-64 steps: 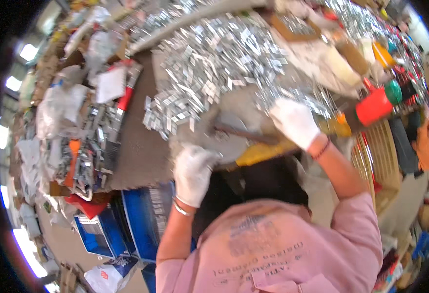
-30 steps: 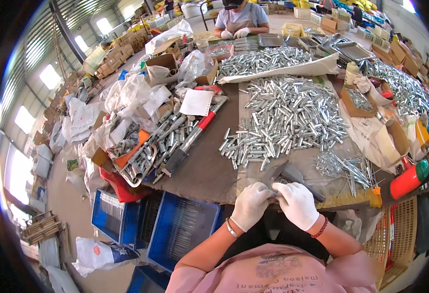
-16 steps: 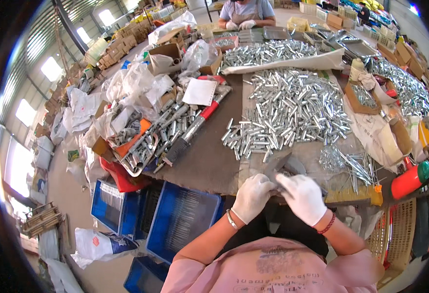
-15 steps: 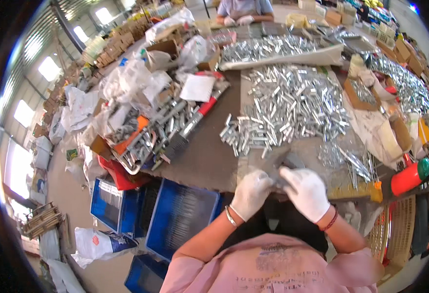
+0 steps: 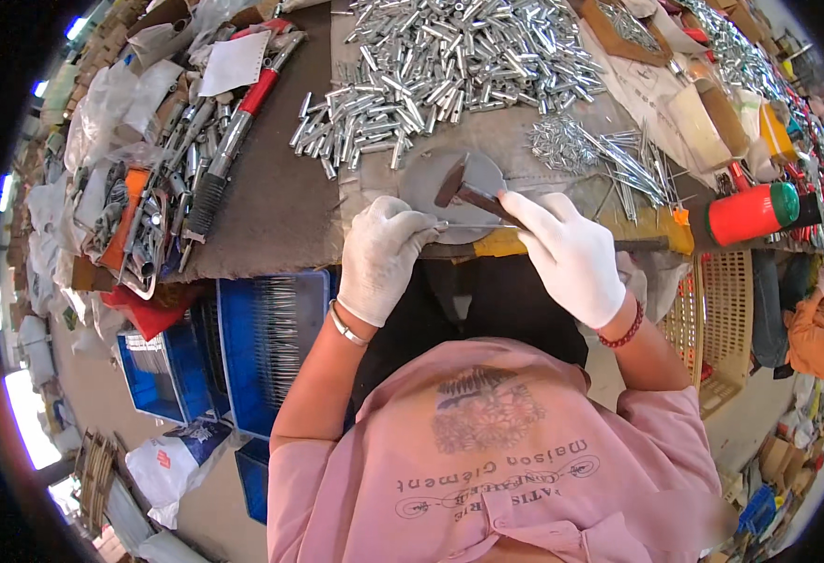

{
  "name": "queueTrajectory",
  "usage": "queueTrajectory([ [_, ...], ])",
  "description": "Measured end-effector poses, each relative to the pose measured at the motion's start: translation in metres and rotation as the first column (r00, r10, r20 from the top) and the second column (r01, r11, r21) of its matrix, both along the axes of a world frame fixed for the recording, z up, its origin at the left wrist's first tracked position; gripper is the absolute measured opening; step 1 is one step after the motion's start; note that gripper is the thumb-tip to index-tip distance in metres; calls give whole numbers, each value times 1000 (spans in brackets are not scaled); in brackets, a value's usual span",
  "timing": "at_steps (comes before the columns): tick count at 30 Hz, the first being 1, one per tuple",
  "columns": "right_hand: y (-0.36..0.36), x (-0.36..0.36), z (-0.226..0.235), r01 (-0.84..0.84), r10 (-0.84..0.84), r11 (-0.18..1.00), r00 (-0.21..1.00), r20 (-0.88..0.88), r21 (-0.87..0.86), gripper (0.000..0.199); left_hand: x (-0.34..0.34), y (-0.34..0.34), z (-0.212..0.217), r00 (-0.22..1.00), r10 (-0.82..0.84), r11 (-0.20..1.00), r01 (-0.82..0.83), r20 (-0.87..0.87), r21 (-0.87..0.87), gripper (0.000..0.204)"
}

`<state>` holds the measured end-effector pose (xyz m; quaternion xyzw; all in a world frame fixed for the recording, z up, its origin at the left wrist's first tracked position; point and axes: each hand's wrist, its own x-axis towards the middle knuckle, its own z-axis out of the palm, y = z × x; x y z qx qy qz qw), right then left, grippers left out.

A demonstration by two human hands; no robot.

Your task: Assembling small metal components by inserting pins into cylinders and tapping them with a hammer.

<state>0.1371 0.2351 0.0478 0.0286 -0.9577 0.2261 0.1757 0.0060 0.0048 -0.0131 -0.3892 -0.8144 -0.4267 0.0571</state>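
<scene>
My left hand, in a white glove, pinches one end of a thin metal rod held level above the table's near edge. My right hand, also gloved in white, has its fingers around the handle of a small dark hammer. The rod's far end reaches the right hand's fingers; whether they touch it I cannot tell. Under the hammer head lies a round grey plate. Beyond it spreads a heap of short shiny metal tubes. Small metal pieces and thin rods lie at the right.
At the left of the table is a pile of metal tools and plastic bags, with a red-and-black bar. Blue crates with thin metal parts stand below the left edge. A red cylinder with a green end lies right, above a yellow basket.
The view has shifted downward. My hands, close together before, are now farther apart. The hammer and rod, blurred or hidden earlier, show plainly between them, above the round plate.
</scene>
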Motion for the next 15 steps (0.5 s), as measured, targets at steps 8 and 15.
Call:
queueTrajectory([
  [8, -5, 22, -6, -47, 49, 982, 999, -9, 183, 51, 6, 1, 5, 1000, 12, 1000, -12, -27, 5, 19],
  [15, -1, 0, 10, -49, 45, 963, 999, -22, -264, 51, -1, -3, 2, 997, -38, 999, 36, 73, 22, 15],
])
